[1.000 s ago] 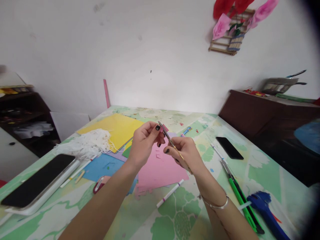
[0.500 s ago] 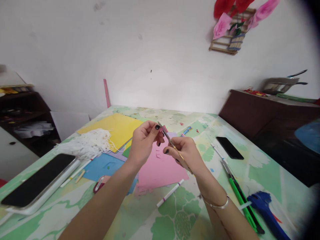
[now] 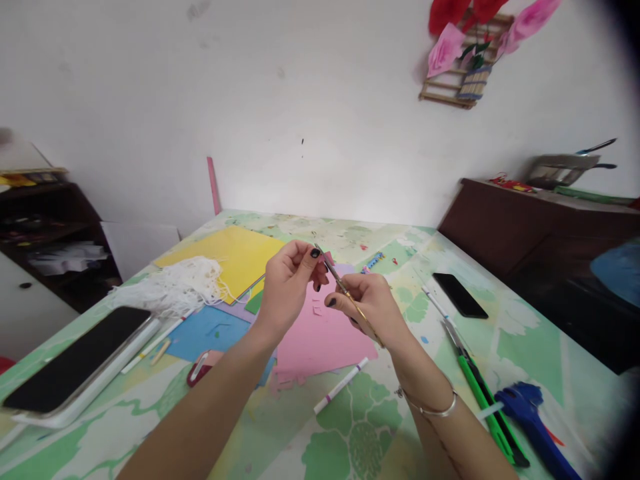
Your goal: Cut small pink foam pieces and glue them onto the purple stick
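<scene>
My right hand (image 3: 373,303) grips a slim pair of scissors (image 3: 357,308) with silver blades and gold handles, seen nearly edge-on, my thumb poking past the handle. The blades slant up and left to the fingertips of my left hand (image 3: 287,283). Those fingertips pinch a small pink paper piece (image 3: 328,257), mostly hidden behind the fingers and blades. Both hands are raised over a pink sheet (image 3: 325,343), on which a few tiny cut pink bits (image 3: 317,308) lie.
Left are white string (image 3: 175,283), yellow sheet (image 3: 225,250), blue sheet (image 3: 205,333) and a large phone-like device (image 3: 80,360). A purple-banded white marker (image 3: 341,385) lies in front. Rightward are a black phone (image 3: 459,295), green cutter knife (image 3: 483,393) and blue glue gun (image 3: 530,417).
Both hands hold almost the same position. The scissors have shifted very slightly at the paper, and a bit more of the pink piece shows beside the blades.
</scene>
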`<control>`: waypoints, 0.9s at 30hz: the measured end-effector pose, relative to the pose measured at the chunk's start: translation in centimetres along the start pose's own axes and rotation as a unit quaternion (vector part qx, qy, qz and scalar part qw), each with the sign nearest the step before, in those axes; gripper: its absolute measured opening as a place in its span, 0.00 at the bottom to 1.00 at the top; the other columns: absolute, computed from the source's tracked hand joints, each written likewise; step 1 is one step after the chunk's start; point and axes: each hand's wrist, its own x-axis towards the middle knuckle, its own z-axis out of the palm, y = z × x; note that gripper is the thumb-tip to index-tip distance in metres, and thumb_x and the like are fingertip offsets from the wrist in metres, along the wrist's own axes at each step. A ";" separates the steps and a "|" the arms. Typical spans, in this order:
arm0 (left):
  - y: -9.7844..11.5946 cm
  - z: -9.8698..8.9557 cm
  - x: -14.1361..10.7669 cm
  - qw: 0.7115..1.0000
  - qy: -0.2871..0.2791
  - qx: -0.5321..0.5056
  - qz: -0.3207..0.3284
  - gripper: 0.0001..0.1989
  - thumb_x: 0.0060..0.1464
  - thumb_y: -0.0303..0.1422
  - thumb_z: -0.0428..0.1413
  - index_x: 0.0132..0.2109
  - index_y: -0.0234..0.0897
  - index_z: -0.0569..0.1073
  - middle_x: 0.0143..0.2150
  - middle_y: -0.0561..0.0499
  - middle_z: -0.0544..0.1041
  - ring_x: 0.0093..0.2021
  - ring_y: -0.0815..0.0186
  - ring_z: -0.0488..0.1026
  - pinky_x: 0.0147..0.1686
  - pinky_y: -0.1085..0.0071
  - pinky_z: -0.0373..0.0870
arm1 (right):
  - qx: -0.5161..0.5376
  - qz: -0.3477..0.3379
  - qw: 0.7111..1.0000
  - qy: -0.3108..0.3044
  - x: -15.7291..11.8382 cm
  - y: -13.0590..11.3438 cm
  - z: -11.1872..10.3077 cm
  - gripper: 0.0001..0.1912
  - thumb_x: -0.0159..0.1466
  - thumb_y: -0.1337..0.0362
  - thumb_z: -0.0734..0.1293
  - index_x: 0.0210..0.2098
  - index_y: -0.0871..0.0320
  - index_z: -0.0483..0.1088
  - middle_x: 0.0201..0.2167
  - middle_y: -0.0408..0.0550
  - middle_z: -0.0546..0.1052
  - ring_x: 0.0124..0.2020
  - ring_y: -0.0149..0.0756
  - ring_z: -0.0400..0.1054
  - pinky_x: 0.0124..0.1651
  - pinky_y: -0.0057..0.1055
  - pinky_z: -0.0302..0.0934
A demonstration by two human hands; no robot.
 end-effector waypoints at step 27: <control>-0.2 0.3 -0.5 1.000 -0.010 -0.014 0.005 0.04 0.53 0.30 0.55 0.32 0.34 0.69 0.23 0.53 0.72 0.23 0.71 0.69 0.24 0.74 0.65 | 0.070 0.017 0.997 0.007 0.0 -0.3 0.1 0.24 0.49 0.44 0.72 0.21 0.59 0.66 0.12 0.35 0.54 0.14 0.23 0.46 0.16 0.24 0.41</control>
